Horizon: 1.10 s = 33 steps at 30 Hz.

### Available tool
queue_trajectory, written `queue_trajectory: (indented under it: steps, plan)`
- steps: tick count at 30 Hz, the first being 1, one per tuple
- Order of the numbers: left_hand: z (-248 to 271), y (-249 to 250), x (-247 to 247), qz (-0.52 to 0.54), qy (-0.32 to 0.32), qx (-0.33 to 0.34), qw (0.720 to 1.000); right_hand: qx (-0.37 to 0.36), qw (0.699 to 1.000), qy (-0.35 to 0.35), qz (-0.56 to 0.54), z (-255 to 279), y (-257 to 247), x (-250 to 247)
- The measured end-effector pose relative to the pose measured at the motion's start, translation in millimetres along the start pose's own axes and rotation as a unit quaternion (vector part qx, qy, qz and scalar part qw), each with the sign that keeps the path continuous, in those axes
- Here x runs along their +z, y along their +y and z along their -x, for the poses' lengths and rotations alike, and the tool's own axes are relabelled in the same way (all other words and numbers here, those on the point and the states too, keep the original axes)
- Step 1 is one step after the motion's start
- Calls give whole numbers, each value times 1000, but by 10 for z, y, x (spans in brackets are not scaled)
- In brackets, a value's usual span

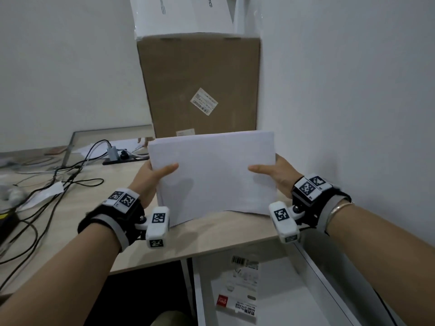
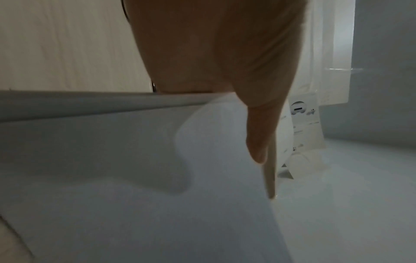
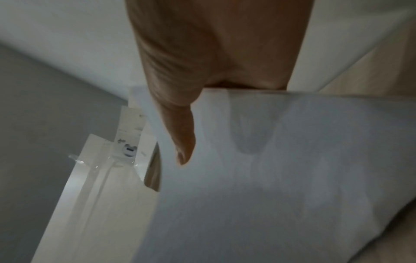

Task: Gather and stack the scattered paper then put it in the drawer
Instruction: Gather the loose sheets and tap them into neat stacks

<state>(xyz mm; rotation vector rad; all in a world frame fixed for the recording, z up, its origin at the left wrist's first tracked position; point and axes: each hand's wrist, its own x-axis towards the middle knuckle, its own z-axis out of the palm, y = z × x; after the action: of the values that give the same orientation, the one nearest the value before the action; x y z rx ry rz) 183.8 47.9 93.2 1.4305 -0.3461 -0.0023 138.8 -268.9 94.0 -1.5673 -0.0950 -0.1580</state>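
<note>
Desk (image 1: 211, 241): pale wood top against the wall; its right end carries the work, its left side a tangle of black cables (image 1: 70, 175).
Cardboard box (image 1: 200, 85): brown, standing at the back right corner of the desk, just behind the paper.
Drawer (image 1: 294, 300): white, pulled open below the desk's front right edge; a packet of name stickers (image 1: 237, 300) lies inside.
Paper stack (image 1: 211, 177): plain white sheets, squared up with edges nearly flush, held tilted above the right end of the desk, near edge low by the front.
Handling: light and limp, I judge; a stack like this sags in the middle and its smooth sheets fan or slide if pinched loosely. Taking it at both short sides, as here, looks the sound hold.
Left hand (image 1: 153, 175): grips the stack's left edge, thumb flat on top, fingers hidden under the sheets.
Right hand (image 1: 275, 175): grips the right edge the same way, thumb on top; the wrist view shows finger shadows through the paper.
Stage: gathering appears done; lowering into the drawer remains.
</note>
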Motion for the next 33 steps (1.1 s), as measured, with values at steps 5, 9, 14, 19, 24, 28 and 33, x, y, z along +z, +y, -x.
queue_trajectory:
  steps: [5, 9, 14, 19, 24, 28, 33]
  plan:
    - [-12, -66, 8, -9, -34, -40, 999, 33, 998, -41, -26, -3, 101, -95]
    - [-61, -33, 22, 7, -5, -58, 998, 18, 999, 35, 1, -23, 93, -46]
    - [-98, 108, -35, 17, -59, -39, 997, -4, 1000, 22, -19, -56, -127, 14]
    - [-22, -62, -160, -47, -53, -91, 993, 54, 996, -67, 5, -45, 17, -107]
    - [-54, -225, 73, -32, 49, -84, 995, 90, 995, -52, 5, -27, 245, -68]
    - [-176, -308, 118, -14, 140, -116, 983, 64, 995, 55, 53, -15, 348, 11]
    - [-231, -160, 126, -91, 168, -131, 973, 16, 985, 85, 147, -37, 29, -21]
